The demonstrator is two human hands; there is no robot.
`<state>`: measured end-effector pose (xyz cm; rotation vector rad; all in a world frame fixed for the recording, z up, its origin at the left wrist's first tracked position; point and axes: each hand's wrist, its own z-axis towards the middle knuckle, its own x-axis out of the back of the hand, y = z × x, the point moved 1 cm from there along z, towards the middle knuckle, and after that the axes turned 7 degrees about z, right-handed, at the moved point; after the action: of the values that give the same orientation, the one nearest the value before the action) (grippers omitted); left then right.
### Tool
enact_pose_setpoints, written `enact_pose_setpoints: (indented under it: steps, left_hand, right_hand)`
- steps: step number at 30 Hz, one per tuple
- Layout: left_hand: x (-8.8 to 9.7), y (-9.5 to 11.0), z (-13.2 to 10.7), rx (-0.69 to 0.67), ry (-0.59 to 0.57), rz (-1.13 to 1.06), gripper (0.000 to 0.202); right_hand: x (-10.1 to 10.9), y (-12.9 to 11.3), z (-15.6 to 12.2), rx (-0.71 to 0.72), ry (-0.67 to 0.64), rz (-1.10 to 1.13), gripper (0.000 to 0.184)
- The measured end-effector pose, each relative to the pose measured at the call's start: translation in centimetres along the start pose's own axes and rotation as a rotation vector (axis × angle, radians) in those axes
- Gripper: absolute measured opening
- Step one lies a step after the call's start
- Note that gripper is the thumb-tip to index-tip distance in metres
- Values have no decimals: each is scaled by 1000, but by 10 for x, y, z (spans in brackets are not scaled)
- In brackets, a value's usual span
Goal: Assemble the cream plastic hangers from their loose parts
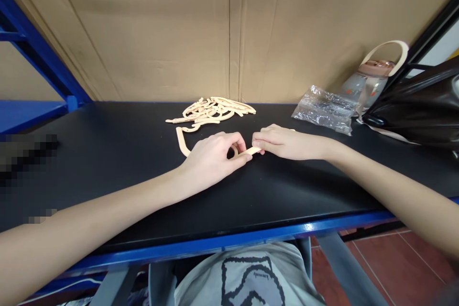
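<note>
In the head view, both hands meet over the black tabletop around a beige curved plastic piece (pixel 253 150) that looks like part of a clothes hanger. My left hand (pixel 217 153) pinches it between thumb and fingers, beside a rounded loop of the same beige material. From the other side my right hand (pixel 278 142) is closed on the piece, its fingertips nearly touching those of the left. A bent beige strip with a hooked end (pixel 182 139) shows just beyond my left hand; whether it joins the held piece is hidden.
A pile of similar beige curved pieces (pixel 211 110) lies at the back against the cardboard (pixel 161 33). To the right are a crumpled clear plastic bag (pixel 322 110), a handled water bottle (pixel 373 74) and a black bag (pixel 423 110). A blue edge (pixel 229 244) borders the tabletop (pixel 107 153).
</note>
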<state>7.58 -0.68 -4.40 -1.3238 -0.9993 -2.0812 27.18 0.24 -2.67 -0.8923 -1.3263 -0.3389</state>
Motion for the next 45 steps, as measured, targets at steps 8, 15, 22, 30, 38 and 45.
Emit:
enact_pose_setpoints:
  steps: [8,15,22,30,38,45]
  left_hand:
    - [-2,-4,2,-123,-4,-23,15]
    - [-3,-10,5,-111,8,-14,24]
    - [-2,-27,12,-33,-26,120,48]
    - [-5,-25,10,43,-90,349,59]
    - [3,-12,1,57,-144,621,40]
    - [9,-12,0,150,-199,726,66]
  right_hand:
    - [14,14,-5,-14,-107,197,31]
    - [21,21,-7,-62,-141,274,32]
    - [29,30,-13,-218,-127,132,28]
    - [45,52,-26,-390,-230,50,22]
    - [47,40,-28,-479,-221,0,20]
    - [45,42,-28,-503,-236,-39,17]
